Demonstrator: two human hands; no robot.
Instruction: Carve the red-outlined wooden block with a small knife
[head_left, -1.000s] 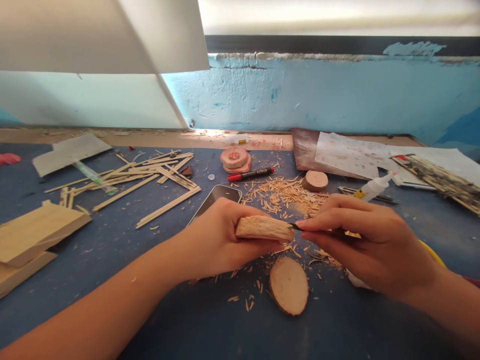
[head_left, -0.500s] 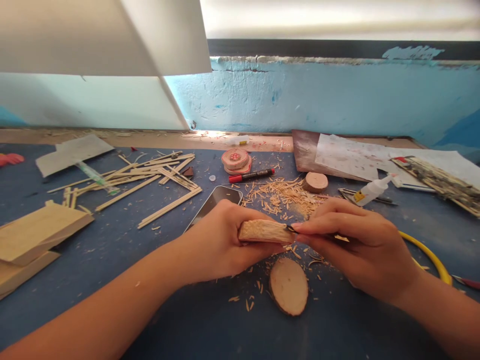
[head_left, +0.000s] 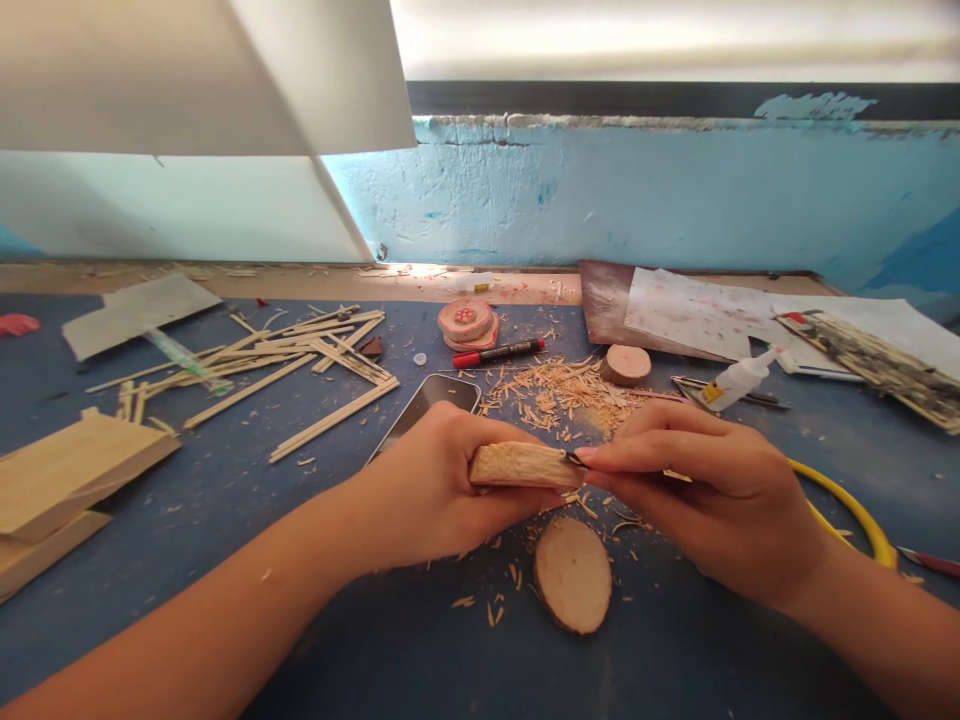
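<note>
In the middle of the head view, my left hand (head_left: 442,485) is closed around a wood slice (head_left: 517,466), its pale, stripped edge turned towards me. My right hand (head_left: 712,490) pinches a slim cutting tool with a dark blade (head_left: 574,458). The blade touches the right end of the slice's edge. Fingers cover most of the tool, so its full shape is hidden. An oval wood slice (head_left: 573,575) with bark round its rim lies below the hands. Wood shavings (head_left: 536,392) are heaped just beyond them.
Behind my left hand lies a phone (head_left: 420,405). Further back are a red marker (head_left: 499,353), painted wood slices (head_left: 468,322), a small round wood slice (head_left: 626,365) and a glue bottle (head_left: 739,380). Thin sticks (head_left: 300,350) and boards (head_left: 75,470) lie left, a yellow ring (head_left: 855,510) right.
The whole view has shifted slightly left. Both hands keep their grips, and the blade stays at nearly the same spot on the slice's edge.
</note>
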